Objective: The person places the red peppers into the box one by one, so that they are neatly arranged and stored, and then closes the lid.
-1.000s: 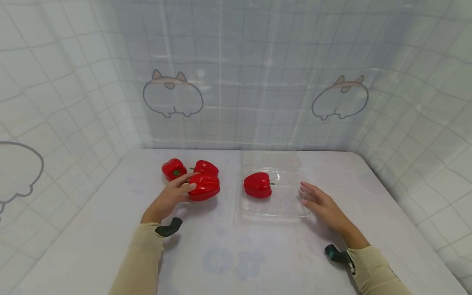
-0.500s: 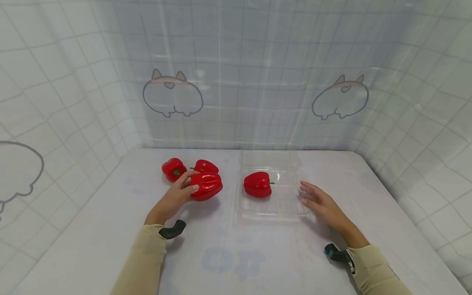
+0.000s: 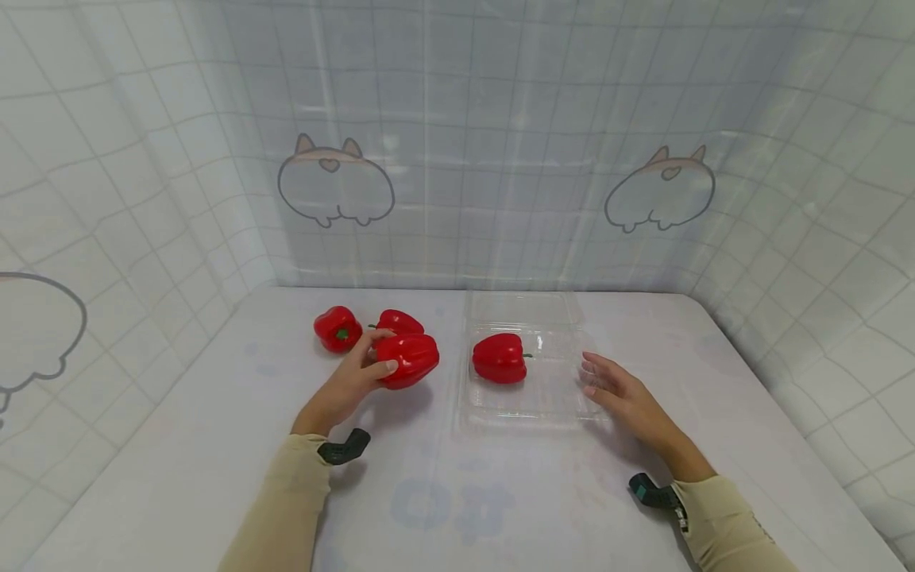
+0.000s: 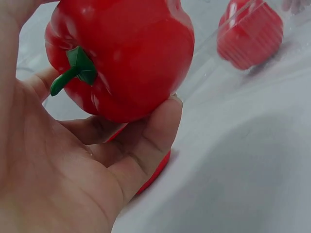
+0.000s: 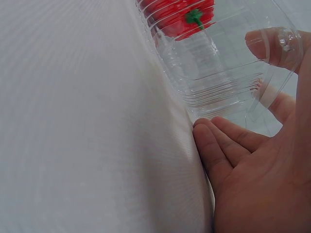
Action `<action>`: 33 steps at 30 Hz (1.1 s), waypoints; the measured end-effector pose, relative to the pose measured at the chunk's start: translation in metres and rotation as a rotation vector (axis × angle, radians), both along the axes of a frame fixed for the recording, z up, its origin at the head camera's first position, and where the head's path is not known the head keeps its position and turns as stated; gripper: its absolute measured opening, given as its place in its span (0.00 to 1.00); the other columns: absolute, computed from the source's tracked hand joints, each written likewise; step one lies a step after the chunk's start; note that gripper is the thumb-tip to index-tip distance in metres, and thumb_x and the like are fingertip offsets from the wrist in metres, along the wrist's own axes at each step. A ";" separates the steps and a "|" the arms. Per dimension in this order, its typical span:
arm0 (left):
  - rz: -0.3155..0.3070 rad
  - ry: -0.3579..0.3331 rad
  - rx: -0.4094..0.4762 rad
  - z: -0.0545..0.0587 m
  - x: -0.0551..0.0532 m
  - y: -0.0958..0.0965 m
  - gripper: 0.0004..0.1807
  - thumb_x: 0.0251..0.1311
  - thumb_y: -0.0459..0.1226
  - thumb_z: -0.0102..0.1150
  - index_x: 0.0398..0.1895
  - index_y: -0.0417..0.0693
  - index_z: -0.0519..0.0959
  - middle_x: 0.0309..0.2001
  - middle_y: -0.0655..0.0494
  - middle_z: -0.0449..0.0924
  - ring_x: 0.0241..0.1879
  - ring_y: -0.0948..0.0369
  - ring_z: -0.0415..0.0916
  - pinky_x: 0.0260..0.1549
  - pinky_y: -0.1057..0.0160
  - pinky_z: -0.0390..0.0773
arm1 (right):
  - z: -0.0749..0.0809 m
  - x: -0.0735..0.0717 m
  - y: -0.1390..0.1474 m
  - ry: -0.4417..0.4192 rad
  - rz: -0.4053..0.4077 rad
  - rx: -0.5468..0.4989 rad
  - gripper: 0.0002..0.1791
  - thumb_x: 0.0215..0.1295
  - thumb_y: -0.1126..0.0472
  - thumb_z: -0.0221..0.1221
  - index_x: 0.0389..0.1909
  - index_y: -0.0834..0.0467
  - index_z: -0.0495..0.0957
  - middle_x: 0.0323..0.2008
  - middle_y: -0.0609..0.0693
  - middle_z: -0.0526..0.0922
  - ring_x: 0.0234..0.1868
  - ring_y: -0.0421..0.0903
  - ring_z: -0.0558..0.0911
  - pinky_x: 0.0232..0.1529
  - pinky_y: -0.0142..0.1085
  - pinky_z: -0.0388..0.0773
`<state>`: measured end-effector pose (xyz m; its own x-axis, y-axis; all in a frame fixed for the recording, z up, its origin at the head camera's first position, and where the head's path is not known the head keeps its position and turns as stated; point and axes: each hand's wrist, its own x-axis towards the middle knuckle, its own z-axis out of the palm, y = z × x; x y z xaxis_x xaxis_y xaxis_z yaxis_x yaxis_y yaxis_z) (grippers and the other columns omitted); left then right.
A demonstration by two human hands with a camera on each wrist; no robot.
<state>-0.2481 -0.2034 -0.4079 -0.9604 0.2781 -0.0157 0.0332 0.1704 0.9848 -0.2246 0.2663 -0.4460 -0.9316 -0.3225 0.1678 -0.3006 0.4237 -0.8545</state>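
Plainly glossy red pepper (image 4: 138, 58), green stem (image 4: 81, 67); left grip (image 3: 349, 384) pinching it, right grip (image 3: 627, 403) relaxed.

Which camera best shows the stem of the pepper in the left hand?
Left wrist: the stem of the held pepper is close and unobstructed. The head view shows that pepper, its stem hidden behind the left hand; the right wrist view shows neither.

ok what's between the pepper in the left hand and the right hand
In the head view, a bare strip of white table, then the clear container with one red pepper inside.
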 end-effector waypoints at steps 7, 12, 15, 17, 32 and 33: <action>-0.024 0.018 0.009 -0.002 0.001 0.013 0.42 0.56 0.41 0.72 0.71 0.54 0.59 0.69 0.45 0.61 0.67 0.43 0.59 0.50 0.52 0.81 | 0.000 0.000 -0.001 0.025 0.010 0.001 0.33 0.75 0.56 0.55 0.76 0.60 0.57 0.71 0.64 0.66 0.70 0.62 0.68 0.64 0.59 0.63; -0.046 0.034 -0.015 -0.001 0.002 0.019 0.39 0.57 0.42 0.71 0.71 0.61 0.64 0.68 0.47 0.63 0.67 0.44 0.60 0.50 0.51 0.81 | 0.000 0.000 -0.002 0.024 0.017 -0.008 0.33 0.75 0.57 0.56 0.76 0.59 0.57 0.71 0.63 0.65 0.70 0.62 0.67 0.65 0.59 0.63; -0.052 0.037 -0.028 -0.001 0.003 0.022 0.39 0.57 0.42 0.71 0.72 0.61 0.65 0.67 0.46 0.64 0.66 0.44 0.61 0.50 0.52 0.81 | 0.000 0.000 -0.002 0.019 0.014 -0.009 0.34 0.75 0.56 0.56 0.76 0.60 0.57 0.71 0.63 0.65 0.70 0.61 0.68 0.65 0.59 0.63; -0.056 0.042 -0.031 -0.002 0.002 0.024 0.39 0.57 0.42 0.71 0.72 0.60 0.65 0.67 0.46 0.64 0.66 0.44 0.61 0.50 0.52 0.81 | 0.000 0.000 -0.002 0.018 0.012 -0.006 0.34 0.75 0.56 0.56 0.76 0.60 0.57 0.71 0.64 0.65 0.70 0.62 0.68 0.65 0.56 0.64; -0.045 0.094 -0.105 -0.003 0.003 0.039 0.40 0.53 0.43 0.74 0.70 0.60 0.66 0.67 0.48 0.65 0.66 0.46 0.61 0.50 0.51 0.81 | 0.003 0.003 -0.003 0.025 0.005 -0.010 0.33 0.75 0.57 0.56 0.76 0.60 0.58 0.71 0.64 0.66 0.69 0.62 0.69 0.57 0.20 0.64; -0.043 0.101 -0.110 -0.003 0.003 0.040 0.40 0.53 0.43 0.74 0.69 0.60 0.66 0.66 0.48 0.65 0.66 0.46 0.61 0.49 0.51 0.81 | 0.003 0.003 -0.003 0.024 0.006 -0.009 0.33 0.75 0.57 0.56 0.76 0.60 0.58 0.71 0.64 0.66 0.69 0.61 0.68 0.57 0.20 0.64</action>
<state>-0.2454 -0.1635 -0.4112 -0.9459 0.3208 0.0481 0.1412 0.2736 0.9514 -0.2217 0.2629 -0.4428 -0.9251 -0.3267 0.1934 -0.3240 0.4138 -0.8508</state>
